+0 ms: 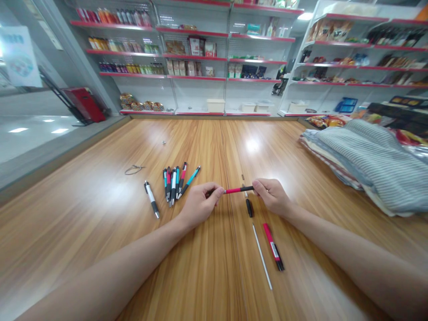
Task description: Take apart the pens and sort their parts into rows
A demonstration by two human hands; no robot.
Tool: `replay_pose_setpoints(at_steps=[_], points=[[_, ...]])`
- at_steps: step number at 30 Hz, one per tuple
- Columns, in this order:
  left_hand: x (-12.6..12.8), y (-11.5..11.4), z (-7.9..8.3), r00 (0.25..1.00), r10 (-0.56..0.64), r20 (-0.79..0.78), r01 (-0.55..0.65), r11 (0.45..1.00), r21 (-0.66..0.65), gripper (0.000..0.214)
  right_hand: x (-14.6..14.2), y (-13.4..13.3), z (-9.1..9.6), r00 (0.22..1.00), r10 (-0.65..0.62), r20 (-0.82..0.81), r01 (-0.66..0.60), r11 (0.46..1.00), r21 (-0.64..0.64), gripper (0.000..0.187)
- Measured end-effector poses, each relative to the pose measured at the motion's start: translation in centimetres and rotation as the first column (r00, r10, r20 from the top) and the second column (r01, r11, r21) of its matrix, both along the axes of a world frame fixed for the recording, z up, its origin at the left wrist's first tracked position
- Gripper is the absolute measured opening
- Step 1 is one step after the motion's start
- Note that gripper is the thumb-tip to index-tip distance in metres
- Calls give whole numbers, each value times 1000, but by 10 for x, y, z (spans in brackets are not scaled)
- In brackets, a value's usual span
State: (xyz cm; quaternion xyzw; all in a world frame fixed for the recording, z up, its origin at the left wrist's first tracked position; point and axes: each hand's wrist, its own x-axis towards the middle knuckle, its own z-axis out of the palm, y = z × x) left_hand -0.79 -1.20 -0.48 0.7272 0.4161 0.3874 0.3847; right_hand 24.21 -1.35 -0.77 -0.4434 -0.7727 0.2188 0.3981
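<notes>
Wooden counter [100, 232] fills most of the frame. Store shelves [197, 58] with red edges run across the top, stocked with bottles and packets. Pile of folded fabric [368, 156], striped grey piece on top, sits on the counter at the right edge. Red case [85, 104] leans by the wall, upper left.

Both forearms come in from the bottom corners and meet mid-frame. Left hand [199, 205] and right hand [272, 194] hold the red pen [238, 190] between them, horizontal, just above the counter. Left grip is clamped on its left end, fingers curled over. Right grip is pinched on its right, black end.

Bunch of pens [175, 183] lies fanned just upper left of the left hand: teal, red, white, black barrels. White-and-black pen [151, 199] lies alone left of the bunch.

Below the right hand there's a red barrel [273, 246] with a black tip. A thin white refill [261, 256] lies just beside it, roughly parallel. Small black piece [249, 207] lies on the counter under the held pen, near the right hand.

Thin loop [133, 169], band or wire, can't tell which, left of the bunch. Tiny metal bit [163, 142] further up.
</notes>
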Motion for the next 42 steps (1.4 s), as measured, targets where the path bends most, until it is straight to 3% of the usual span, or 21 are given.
replay_pose_setpoints(at_steps=[7, 12, 17, 24, 28, 33, 42], points=[[1, -2, 4, 999, 30, 21, -30, 999, -33, 31, 4, 2, 3, 994, 2, 111, -7, 999, 46, 35], [0, -2, 7, 998, 65, 19, -65, 998, -26, 36, 3, 3, 4, 993, -8, 119, 2, 999, 49, 35], [-1, -2, 7, 998, 67, 10, -67, 997, -25, 37, 1, 1, 5, 996, 15, 86, -19, 999, 44, 47], [-1, -1, 6, 997, 72, 16, -71, 997, -11, 39, 1, 2, 5, 991, -10, 132, -2, 995, 97, 38], [0, -1, 6, 997, 69, 26, -68, 998, -13, 38, 3, 1, 4, 991, -40, 128, 33, 998, 60, 35], [-1, -1, 5, 998, 51, 46, -50, 999, -11, 35, 4, -1, 4, 993, 11, 118, -10, 1000, -9, 44], [-2, 0, 3, 996, 75, 39, -75, 997, 7, 37, 4, 0, 4, 992, 8, 125, -11, 1000, 20, 35]])
